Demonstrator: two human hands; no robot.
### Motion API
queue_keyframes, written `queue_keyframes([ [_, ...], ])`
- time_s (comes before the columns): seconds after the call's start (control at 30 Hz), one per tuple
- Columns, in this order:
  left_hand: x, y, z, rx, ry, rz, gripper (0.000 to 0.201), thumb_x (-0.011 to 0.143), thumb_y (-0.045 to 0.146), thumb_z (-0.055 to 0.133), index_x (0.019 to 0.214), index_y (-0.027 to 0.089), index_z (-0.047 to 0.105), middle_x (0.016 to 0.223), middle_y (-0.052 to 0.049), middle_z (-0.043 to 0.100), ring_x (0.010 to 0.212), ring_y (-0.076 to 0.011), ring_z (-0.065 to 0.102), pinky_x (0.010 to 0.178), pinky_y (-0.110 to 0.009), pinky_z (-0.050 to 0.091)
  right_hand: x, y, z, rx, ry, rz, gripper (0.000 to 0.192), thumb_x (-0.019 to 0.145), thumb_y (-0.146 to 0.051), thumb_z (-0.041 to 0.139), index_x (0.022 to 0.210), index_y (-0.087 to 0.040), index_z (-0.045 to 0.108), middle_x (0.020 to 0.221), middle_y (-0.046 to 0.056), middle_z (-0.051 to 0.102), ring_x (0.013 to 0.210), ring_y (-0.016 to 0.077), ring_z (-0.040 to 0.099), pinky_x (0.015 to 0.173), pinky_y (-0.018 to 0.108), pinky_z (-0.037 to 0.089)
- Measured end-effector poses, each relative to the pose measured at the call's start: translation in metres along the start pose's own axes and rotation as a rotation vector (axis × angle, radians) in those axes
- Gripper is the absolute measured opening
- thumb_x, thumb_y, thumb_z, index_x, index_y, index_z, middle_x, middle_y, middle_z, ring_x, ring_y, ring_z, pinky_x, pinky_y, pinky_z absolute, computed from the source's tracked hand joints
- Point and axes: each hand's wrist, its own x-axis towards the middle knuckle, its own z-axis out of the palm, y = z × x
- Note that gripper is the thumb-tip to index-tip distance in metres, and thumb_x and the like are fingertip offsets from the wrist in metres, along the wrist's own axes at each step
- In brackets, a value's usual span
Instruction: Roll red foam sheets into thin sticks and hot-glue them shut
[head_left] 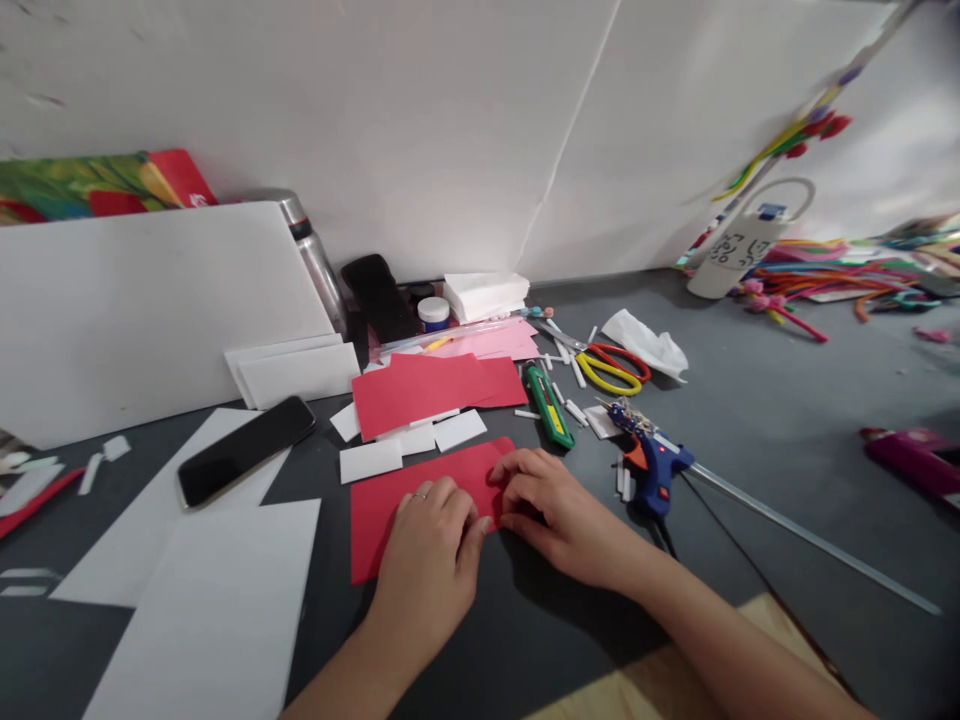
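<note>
A sheet of red paper (371, 525) lies on the dark table in front of me, one edge angled at the right. My left hand (431, 550) presses on its middle, fingers curled together and the thumb at the near edge. At the paper's right end my right hand (551, 510) grips the edge between bent fingers and thumb. The two thumbs nearly meet. My fingers hide part of the paper. Just beyond lie small white cards (371, 462) and more red paper (420, 392).
A green utility knife (550, 405), scissors (611, 370) and a blue glue gun (660, 475) with a long glue stick lie to the right. On the left a black phone (247, 450) rests on white sheets (217, 610). Bottles (739, 255) and a white board (150, 310) stand behind.
</note>
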Motion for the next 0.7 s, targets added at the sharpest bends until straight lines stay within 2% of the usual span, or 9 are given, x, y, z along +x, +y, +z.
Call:
queue_keyframes([
  [0.17, 0.0004, 0.0036, 0.0002, -0.029, 0.007, -0.027, 0.025, 0.097, 0.038, 0.052, 0.079, 0.021, 0.054, 0.087, -0.004, 0.057, 0.085, -0.0251, 0.053, 0.075, -0.039, 0.038, -0.0007, 0.0009, 0.0005, -0.008, 0.007, -0.005, 0.013, 0.091, -0.01, 0.058, 0.084, -0.02, 0.059, 0.116, 0.008, 0.058, 0.108, 0.0232, 0.053, 0.096, 0.045, 0.043],
  [0.5, 0.0031, 0.009, -0.0017, 0.042, -0.001, -0.044, 0.023, 0.097, 0.033, 0.053, 0.078, 0.02, 0.055, 0.087, -0.005, 0.058, 0.084, -0.0255, 0.053, 0.074, -0.04, 0.038, -0.0004, 0.0027, -0.0007, -0.002, 0.014, -0.001, 0.011, 0.091, -0.011, 0.058, 0.085, -0.02, 0.059, 0.117, 0.008, 0.058, 0.111, 0.0232, 0.053, 0.099, 0.045, 0.043],
  [0.7, 0.004, 0.0078, -0.0017, 0.031, 0.002, -0.036, 0.023, 0.096, 0.033, 0.054, 0.077, 0.02, 0.055, 0.086, -0.004, 0.058, 0.082, -0.0244, 0.054, 0.074, -0.039, 0.037, -0.0001, 0.0077, -0.0072, 0.071, -0.012, -0.032, 0.008, 0.092, -0.015, 0.061, 0.086, -0.02, 0.06, 0.12, 0.009, 0.057, 0.116, 0.0216, 0.054, 0.101, 0.041, 0.045],
])
